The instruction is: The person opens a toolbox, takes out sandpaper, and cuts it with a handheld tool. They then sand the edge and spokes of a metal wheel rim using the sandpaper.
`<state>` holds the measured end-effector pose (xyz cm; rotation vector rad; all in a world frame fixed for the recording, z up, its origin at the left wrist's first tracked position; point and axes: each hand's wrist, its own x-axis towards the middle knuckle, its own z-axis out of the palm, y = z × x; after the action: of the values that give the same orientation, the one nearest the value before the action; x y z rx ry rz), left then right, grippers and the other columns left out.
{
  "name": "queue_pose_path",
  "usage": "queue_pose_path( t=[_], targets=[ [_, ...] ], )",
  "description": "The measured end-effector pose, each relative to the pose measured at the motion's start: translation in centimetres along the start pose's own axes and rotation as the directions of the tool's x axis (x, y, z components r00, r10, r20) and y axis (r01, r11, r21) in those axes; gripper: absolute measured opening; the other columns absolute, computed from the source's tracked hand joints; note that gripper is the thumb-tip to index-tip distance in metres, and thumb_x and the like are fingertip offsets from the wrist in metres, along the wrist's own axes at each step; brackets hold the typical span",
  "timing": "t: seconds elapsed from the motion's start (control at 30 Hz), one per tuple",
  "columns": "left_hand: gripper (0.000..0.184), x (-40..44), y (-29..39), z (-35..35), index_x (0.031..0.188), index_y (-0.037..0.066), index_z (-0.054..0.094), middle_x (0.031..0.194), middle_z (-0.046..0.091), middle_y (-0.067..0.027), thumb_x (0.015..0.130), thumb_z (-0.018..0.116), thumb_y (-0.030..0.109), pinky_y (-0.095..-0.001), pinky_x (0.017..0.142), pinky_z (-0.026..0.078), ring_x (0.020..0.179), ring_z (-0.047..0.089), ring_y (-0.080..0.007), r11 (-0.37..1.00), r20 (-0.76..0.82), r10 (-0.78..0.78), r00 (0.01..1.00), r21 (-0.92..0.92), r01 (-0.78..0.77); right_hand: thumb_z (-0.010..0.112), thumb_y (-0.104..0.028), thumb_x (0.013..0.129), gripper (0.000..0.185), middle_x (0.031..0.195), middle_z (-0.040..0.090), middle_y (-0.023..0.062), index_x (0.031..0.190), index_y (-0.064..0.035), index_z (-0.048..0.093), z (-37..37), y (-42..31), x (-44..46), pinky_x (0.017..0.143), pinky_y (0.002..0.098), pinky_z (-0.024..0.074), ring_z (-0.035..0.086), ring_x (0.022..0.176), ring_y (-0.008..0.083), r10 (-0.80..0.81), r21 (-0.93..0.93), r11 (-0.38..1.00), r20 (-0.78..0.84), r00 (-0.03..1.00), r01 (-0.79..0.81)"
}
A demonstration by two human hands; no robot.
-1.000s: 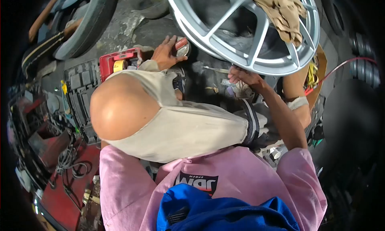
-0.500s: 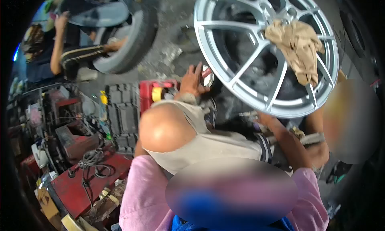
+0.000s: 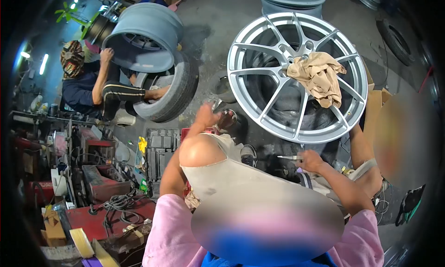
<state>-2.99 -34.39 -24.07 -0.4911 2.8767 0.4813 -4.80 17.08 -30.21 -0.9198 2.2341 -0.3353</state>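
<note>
My left hand [image 3: 207,115] is beside a small round tin [image 3: 227,119] with a dark reddish inside. Its fingers look curled but are smeared, and a shiny silver piece at its fingertips is unclear. My right hand [image 3: 311,160] is closed on a thin silver blade-like tool [image 3: 289,157] pointing left, below the rim of a wheel. That silver multi-spoke alloy wheel [image 3: 273,88] lies face up in front of me on a dark tyre. A crumpled tan cloth [image 3: 319,77] lies across its hub and spokes.
At the left a seated person [image 3: 83,93] is beside a grey wheel barrel [image 3: 146,30] and a tyre [image 3: 178,93]. An open black tool case [image 3: 162,149], red machine [image 3: 111,216] and coiled cable [image 3: 118,204] lie left. Another tyre [image 3: 394,42] is at far right.
The camera view has shifted, showing more of the floor and wheels ahead. My left hand has drawn leftward from the tin. My right hand still grips the tool, now more plainly visible.
</note>
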Motion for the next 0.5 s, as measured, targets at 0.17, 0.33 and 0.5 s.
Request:
queue_pose_path(
  t=[0.17, 0.33, 0.5],
  targets=[
    [0.029, -2.9, 5.2, -14.0, 0.106, -0.002, 0.075, 0.088, 0.075, -0.0113, 0.091, 0.073, 0.023, -0.0287, 0.072, 0.055, 0.076, 0.068, -0.013, 0.936, -0.303, 0.096, 0.948, -0.298, -0.19, 0.076, -0.036, 0.081, 0.039, 0.083, 0.07, 0.0249, 0.099, -0.0021, 0.068, -8.8, -9.2, -5.0, 0.081, 0.0521, 0.052, 0.067, 0.086, 0.046, -0.011, 0.279, 0.958, -0.183, 0.983, 0.063],
    [0.025, -10.9, 15.6, -22.5, 0.099, -0.004, 0.075, 0.085, 0.073, -0.0059, 0.095, 0.067, 0.019, -0.0257, 0.075, 0.053, 0.079, 0.065, -0.0098, 0.826, -0.165, 0.254, 0.953, -0.475, -0.302, 0.079, -0.028, 0.084, 0.035, 0.074, 0.067, 0.0179, 0.098, 0.0011, 0.067, -11.4, -13.6, -9.0, 0.074, 0.038, 0.0531, 0.064, 0.068, 0.0245, 0.052, 0.538, 0.818, -0.425, 0.904, 0.206],
    [0.025, -19.6, 24.4, -18.8, 0.104, 0.0, 0.076, 0.085, 0.075, -0.0098, 0.091, 0.075, 0.022, -0.0305, 0.07, 0.055, 0.075, 0.068, -0.0134, 0.743, 0.06, 0.606, 0.793, -0.398, -0.538, 0.08, -0.019, 0.086, 0.022, 0.073, 0.048, -0.0087, 0.088, -0.0051, 0.064, -13.5, -14.8, -13.0, 0.058, 0.0213, 0.0355, 0.042, 0.065, 0.0023, 0.253, 0.725, 0.629, -0.533, 0.808, 0.281]
  ],
)
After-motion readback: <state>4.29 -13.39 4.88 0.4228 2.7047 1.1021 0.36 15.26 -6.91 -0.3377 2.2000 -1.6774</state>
